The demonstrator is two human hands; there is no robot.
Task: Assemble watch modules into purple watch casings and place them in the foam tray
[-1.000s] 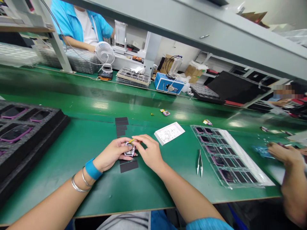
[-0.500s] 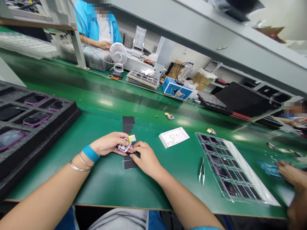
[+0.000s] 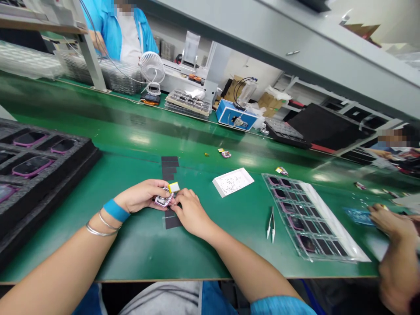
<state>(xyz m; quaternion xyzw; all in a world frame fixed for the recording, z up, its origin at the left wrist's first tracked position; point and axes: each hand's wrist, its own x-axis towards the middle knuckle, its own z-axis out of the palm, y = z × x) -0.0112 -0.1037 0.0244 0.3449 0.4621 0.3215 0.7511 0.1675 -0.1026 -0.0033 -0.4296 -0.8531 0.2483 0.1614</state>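
Note:
My left hand (image 3: 149, 192) grips a small purple-rimmed watch case (image 3: 161, 201), its inner parts facing up. A white battery with yellow tape (image 3: 174, 187) sticks out at the case's upper right. Close against the case's right edge, my right hand (image 3: 192, 214) has thumb and fingers pinched together; what lies between them is hidden. Beneath both hands, a column of dark film strips (image 3: 169, 162) lies on the green table (image 3: 138, 253), partly covered by them.
To the right are a shallow white box (image 3: 233, 181) with tiny dark bits, tweezers (image 3: 271, 227) and a clear tray (image 3: 303, 256) of purple-framed pieces. A black foam tray (image 3: 88, 153) stands left. Co-worker's hands (image 3: 389, 221) are far right; another person (image 3: 131, 39) is across the table.
The view has shifted slightly, so most things appear further left. Both hands stay together at the watch case, with little change in grip. The person across has moved an arm.

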